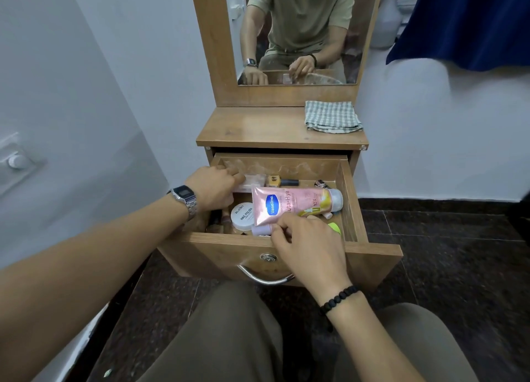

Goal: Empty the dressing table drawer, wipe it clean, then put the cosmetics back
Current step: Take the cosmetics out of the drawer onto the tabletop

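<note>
The wooden drawer (350, 204) of the dressing table stands pulled out, with cosmetics inside. A pink Vaseline tube (295, 204) lies across the middle. My right hand (309, 247) pinches its near edge, fingers closed on it. My left hand (215, 189) reaches into the back left corner with its fingers on a small clear packet (252, 181); whether it grips the packet is hidden. A white nail polish remover tub (242, 216), a yellow nail polish bottle (279, 181), a lilac cap (261, 230) and a lime green item (335, 228) also lie in the drawer.
A folded checked cloth (332, 116) rests on the right of the table top (249, 129), below the mirror (298, 32). A white wall stands left, a blue cloth (470, 23) hangs at the upper right, and my knees are under the drawer front.
</note>
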